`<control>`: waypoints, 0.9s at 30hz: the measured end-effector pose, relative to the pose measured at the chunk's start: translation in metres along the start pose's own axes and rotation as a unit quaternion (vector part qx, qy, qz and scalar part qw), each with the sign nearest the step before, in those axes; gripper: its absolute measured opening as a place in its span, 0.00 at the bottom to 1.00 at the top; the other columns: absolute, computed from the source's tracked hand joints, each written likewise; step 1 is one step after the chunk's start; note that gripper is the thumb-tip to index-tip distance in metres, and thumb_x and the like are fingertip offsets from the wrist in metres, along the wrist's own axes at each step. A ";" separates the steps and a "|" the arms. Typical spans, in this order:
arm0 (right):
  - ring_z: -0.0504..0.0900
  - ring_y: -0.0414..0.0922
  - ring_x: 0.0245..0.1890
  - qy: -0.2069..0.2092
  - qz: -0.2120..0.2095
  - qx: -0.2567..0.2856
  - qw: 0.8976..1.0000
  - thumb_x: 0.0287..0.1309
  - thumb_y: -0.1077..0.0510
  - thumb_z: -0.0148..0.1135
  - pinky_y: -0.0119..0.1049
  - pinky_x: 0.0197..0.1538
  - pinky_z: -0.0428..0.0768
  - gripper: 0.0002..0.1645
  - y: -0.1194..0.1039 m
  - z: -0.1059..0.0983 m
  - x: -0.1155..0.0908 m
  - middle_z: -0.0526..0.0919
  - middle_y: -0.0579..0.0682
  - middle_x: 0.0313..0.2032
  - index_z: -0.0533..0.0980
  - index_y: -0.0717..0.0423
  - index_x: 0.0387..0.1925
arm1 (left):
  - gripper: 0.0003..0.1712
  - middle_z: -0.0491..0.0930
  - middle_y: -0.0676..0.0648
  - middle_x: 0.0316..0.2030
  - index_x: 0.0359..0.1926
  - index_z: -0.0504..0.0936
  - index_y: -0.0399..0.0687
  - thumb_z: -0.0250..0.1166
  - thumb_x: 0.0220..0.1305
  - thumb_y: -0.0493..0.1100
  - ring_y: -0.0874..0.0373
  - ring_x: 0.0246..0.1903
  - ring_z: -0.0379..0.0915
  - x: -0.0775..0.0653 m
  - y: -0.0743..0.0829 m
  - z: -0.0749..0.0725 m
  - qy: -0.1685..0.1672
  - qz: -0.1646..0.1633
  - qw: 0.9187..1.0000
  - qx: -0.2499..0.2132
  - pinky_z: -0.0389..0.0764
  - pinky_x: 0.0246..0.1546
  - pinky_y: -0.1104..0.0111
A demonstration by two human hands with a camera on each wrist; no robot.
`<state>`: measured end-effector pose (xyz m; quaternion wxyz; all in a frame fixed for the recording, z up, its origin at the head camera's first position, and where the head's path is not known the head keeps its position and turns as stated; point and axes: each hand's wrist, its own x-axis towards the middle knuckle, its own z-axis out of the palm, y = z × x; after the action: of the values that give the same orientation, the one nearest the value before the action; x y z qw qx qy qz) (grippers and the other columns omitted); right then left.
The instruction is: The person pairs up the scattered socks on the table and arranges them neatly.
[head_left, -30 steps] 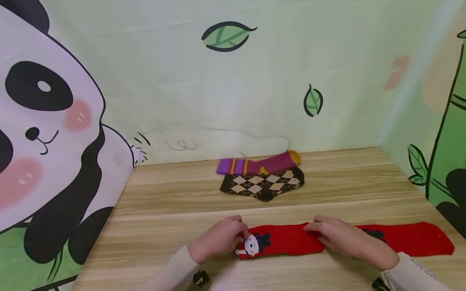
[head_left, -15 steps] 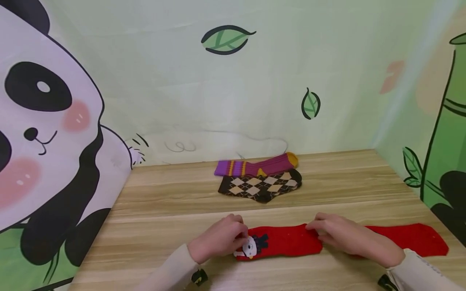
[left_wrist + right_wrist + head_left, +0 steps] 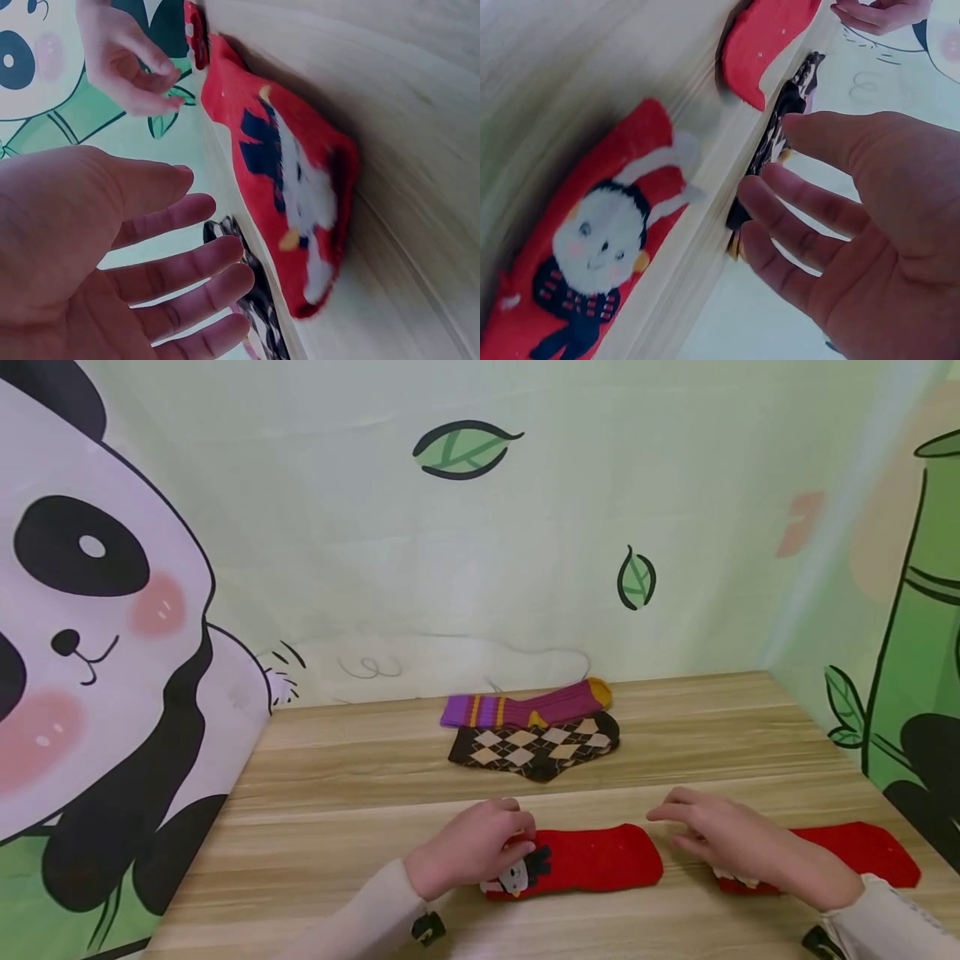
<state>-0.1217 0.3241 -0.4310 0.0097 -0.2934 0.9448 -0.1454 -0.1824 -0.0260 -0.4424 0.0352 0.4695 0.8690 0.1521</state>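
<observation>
Two red socks lie flat on the wooden table, one before each hand. The nearer-left red sock (image 3: pixel 600 858) carries a white animal figure in dark clothes at its cuff. Above that cuff hovers my left hand (image 3: pixel 476 847), fingers loosely bent and apart from the fabric in the left wrist view. My right hand (image 3: pixel 731 839) is raised over the second red sock (image 3: pixel 862 852), partly hiding it. In the right wrist view its fingers (image 3: pixel 795 225) are spread with nothing between them, and the second sock's white-faced figure (image 3: pixel 596 236) shows.
Toward the back of the table (image 3: pixel 337 752) lie a purple sock (image 3: pixel 555 703) with yellow toe and stripes and, touching it in front, a black argyle sock (image 3: pixel 536 747). A printed cloth backdrop (image 3: pixel 337 527) with a panda and leaves stands around the table.
My right hand has let go of the left red sock's toe and moved right, off it. My left hand has lifted from that sock's cuff and shifted slightly right.
</observation>
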 end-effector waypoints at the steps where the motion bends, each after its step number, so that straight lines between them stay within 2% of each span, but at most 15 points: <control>1: 0.81 0.41 0.38 0.013 -0.004 -0.008 1.000 0.58 0.63 0.74 0.33 0.38 0.84 0.21 0.001 -0.001 -0.001 0.81 0.48 0.47 0.83 0.54 0.54 | 0.05 0.82 0.55 0.35 0.42 0.87 0.50 0.68 0.71 0.44 0.68 0.32 0.72 0.002 0.002 0.000 0.001 0.000 1.000 0.000 0.77 0.37 0.77; 4: 0.80 0.42 0.38 0.047 -0.003 -0.038 0.998 0.57 0.61 0.75 0.34 0.38 0.85 0.22 0.004 -0.004 -0.004 0.81 0.50 0.47 0.82 0.53 0.55 | 0.04 0.82 0.56 0.34 0.41 0.87 0.51 0.68 0.71 0.45 0.68 0.31 0.73 0.008 0.010 0.000 0.004 0.004 1.000 0.009 0.77 0.37 0.77; 7: 0.82 0.46 0.41 0.076 0.005 -0.065 0.995 0.56 0.60 0.77 0.39 0.41 0.87 0.25 0.007 -0.007 -0.007 0.81 0.53 0.49 0.82 0.52 0.56 | 0.05 0.81 0.57 0.33 0.42 0.87 0.52 0.68 0.71 0.46 0.69 0.30 0.72 0.016 0.018 0.000 0.004 0.005 1.000 0.016 0.77 0.35 0.78; 11: 0.83 0.49 0.45 0.116 0.000 -0.089 0.989 0.53 0.60 0.79 0.44 0.42 0.87 0.29 0.013 -0.011 -0.013 0.82 0.52 0.51 0.82 0.51 0.58 | 0.09 0.83 0.55 0.35 0.47 0.86 0.51 0.66 0.72 0.49 0.68 0.29 0.72 0.025 0.028 0.002 -0.001 0.000 1.000 0.016 0.77 0.35 0.77; 14: 0.83 0.48 0.47 0.155 -0.027 -0.104 0.982 0.64 0.46 0.70 0.45 0.43 0.87 0.25 0.023 -0.012 -0.018 0.81 0.51 0.51 0.81 0.51 0.59 | 0.15 0.85 0.52 0.40 0.54 0.84 0.50 0.65 0.73 0.51 0.66 0.32 0.76 0.033 0.035 0.004 0.000 -0.002 1.000 0.014 0.79 0.37 0.75; 15: 0.83 0.49 0.48 0.167 -0.036 -0.109 0.979 0.65 0.45 0.70 0.46 0.43 0.87 0.25 0.027 -0.012 -0.021 0.82 0.51 0.52 0.81 0.51 0.59 | 0.17 0.85 0.51 0.42 0.56 0.83 0.50 0.65 0.73 0.52 0.66 0.33 0.77 0.036 0.037 0.005 0.003 -0.001 1.000 0.017 0.80 0.37 0.75; 18: 0.81 0.49 0.51 0.191 -0.054 -0.120 0.973 0.70 0.36 0.55 0.49 0.45 0.86 0.30 0.037 -0.012 -0.027 0.81 0.50 0.53 0.80 0.51 0.60 | 0.23 0.85 0.50 0.48 0.62 0.80 0.51 0.64 0.73 0.56 0.64 0.39 0.81 0.044 0.043 0.010 0.015 -0.001 0.999 0.031 0.81 0.38 0.73; 21: 0.80 0.51 0.53 0.193 -0.045 -0.119 0.973 0.62 0.46 0.72 0.52 0.46 0.85 0.29 0.044 -0.013 -0.033 0.81 0.52 0.55 0.79 0.50 0.62 | 0.27 0.84 0.51 0.51 0.65 0.77 0.52 0.62 0.73 0.59 0.62 0.43 0.82 0.053 0.050 0.012 0.028 -0.001 0.998 0.049 0.82 0.38 0.72; 25: 0.77 0.53 0.55 0.184 -0.012 -0.111 0.976 0.50 0.57 0.81 0.58 0.48 0.83 0.40 0.051 -0.015 -0.041 0.78 0.53 0.58 0.76 0.47 0.65 | 0.30 0.84 0.51 0.51 0.67 0.75 0.52 0.62 0.73 0.61 0.63 0.42 0.82 0.064 0.058 0.015 0.040 0.001 0.998 0.054 0.82 0.38 0.72; 27: 0.76 0.55 0.57 0.182 0.001 -0.107 0.977 0.49 0.58 0.81 0.60 0.50 0.81 0.42 0.055 -0.016 -0.044 0.77 0.55 0.59 0.75 0.46 0.67 | 0.31 0.84 0.51 0.50 0.68 0.74 0.52 0.61 0.72 0.61 0.63 0.42 0.82 0.069 0.062 0.016 0.043 0.000 0.998 0.051 0.82 0.38 0.73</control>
<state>-0.1167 0.3960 -0.4344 -0.1937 -0.2601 0.9412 -0.0945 -0.1676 0.0661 -0.4335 -0.0262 0.4640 0.8762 0.1275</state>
